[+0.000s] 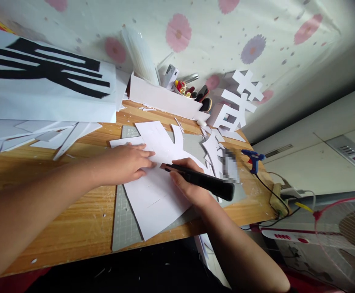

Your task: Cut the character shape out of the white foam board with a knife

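My right hand (189,179) grips a black utility knife (209,184), its tip over a white foam board sheet (155,203). Fingers spread, my left hand (131,162) presses flat on the same sheet, left of the knife tip. A few thin straight lines mark the sheet's lower half, and a curved piece is cut out of its upper right side. Under the sheet lies a grey-green cutting mat (122,228). Curved white offcuts (213,148) are heaped at the mat's right side, next to a pixelated patch.
A blue glue gun (253,160) with a cord stands on the wooden table (82,207) at the right. Behind are a white organizer box (165,95) and built-up white character shapes (230,106). Board scraps (58,136) and a black-lettered sheet (47,69) lie left. A fan (345,236) stands lower right.
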Tool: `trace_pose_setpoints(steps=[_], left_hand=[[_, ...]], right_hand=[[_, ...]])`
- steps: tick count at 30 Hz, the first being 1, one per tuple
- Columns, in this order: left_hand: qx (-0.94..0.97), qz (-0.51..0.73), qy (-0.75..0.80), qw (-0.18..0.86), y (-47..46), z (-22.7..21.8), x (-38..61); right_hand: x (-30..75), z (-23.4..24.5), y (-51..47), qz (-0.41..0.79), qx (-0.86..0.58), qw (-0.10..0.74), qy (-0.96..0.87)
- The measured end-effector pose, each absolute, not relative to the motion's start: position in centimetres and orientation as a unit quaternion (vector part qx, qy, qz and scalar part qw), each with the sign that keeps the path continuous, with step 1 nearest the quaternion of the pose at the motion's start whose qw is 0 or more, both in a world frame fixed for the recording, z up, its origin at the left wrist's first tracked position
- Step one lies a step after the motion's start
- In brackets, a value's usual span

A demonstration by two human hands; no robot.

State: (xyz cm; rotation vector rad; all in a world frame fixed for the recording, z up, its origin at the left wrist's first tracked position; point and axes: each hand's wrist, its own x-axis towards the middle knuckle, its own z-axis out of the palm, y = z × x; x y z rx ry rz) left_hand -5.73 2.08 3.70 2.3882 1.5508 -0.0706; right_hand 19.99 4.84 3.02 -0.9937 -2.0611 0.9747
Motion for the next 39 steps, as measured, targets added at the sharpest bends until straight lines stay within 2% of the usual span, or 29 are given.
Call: trace_pose_setpoints(steps=[28, 39], left_hand=[[0.831, -0.014, 0.537, 0.146, 2.1, 3.6, -5.4], [0.840, -0.030, 0.526, 0.129, 2.1, 3.8, -5.4]], right_hand=[[19.1, 1.7, 4.0, 0.295, -0.329, 0.371, -0.817], [19.4, 2.0, 3.7, 0.288, -0.310, 0.357, -0.833]])
